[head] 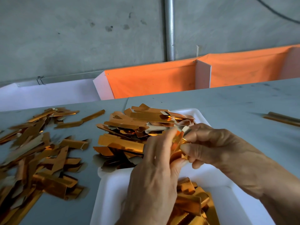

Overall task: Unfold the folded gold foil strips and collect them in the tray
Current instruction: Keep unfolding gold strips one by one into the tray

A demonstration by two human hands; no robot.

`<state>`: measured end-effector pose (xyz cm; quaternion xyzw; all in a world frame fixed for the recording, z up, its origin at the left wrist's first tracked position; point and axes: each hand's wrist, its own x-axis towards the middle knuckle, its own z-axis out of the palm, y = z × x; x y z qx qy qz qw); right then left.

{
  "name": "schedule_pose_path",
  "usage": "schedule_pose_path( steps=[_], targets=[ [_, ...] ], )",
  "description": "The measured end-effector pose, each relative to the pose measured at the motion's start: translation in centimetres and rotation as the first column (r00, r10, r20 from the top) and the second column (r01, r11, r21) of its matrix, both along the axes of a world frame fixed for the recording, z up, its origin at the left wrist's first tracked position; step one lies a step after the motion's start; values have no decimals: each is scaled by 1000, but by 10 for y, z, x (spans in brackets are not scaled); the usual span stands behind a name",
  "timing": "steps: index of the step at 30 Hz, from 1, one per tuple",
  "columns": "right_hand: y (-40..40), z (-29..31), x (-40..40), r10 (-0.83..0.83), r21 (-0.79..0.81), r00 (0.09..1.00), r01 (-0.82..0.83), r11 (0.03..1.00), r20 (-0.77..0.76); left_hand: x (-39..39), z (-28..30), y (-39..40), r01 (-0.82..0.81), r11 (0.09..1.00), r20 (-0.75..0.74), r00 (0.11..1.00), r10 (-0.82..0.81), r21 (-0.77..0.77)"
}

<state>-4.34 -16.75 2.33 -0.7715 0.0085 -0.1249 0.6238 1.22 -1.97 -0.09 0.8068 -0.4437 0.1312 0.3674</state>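
A gold foil strip (177, 143) is held between both hands above the white tray (211, 177). My left hand (155, 172) grips its near side with curled fingers. From the right, my right hand (215, 143) pinches the strip with thumb and fingers. A heap of gold strips (129, 127) fills the tray's far end, and more strips (193, 202) lie at its near end. A loose pile of folded gold strips (37, 153) covers the grey table to the left of the tray.
Two gold strips (282, 120) lie alone at the table's far right. Behind the grey table (227, 101) stand orange fabric bins (154, 80) with white dividers, then a concrete wall with a metal pipe (169, 28).
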Motion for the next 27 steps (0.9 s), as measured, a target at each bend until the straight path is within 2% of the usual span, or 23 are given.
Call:
schedule_pose_path(
  steps=[2,4,7,11,16,19,24,27],
  targets=[
    [0,0,0,10,20,1000,-9,1000,-16,2,0,-1,19,1000,80,997,-20,19],
    [1,2,-1,47,22,998,-46,999,-42,5,-4,-1,28,1000,76,997,-27,-10],
    [0,3,-3,70,-2,993,-70,998,-91,6,-8,0,29,999,7,1000,-29,-22],
    [1,3,-3,16,-77,993,-26,997,-121,3,-12,-1,43,999,-65,997,-42,17],
    [3,5,-5,31,-137,991,-48,989,-127,7,-10,4,-14,999,-136,991,20,47],
    [4,8,-8,43,-72,996,-48,996,-81,10,-10,8,-18,1000,-180,984,18,2],
    [-2,4,-5,-110,74,993,113,991,-52,8,-8,10,53,998,-284,957,-62,-40],
    [-5,5,-4,-63,136,995,74,988,-78,8,-3,10,137,982,-416,891,-180,-132]
  ],
)
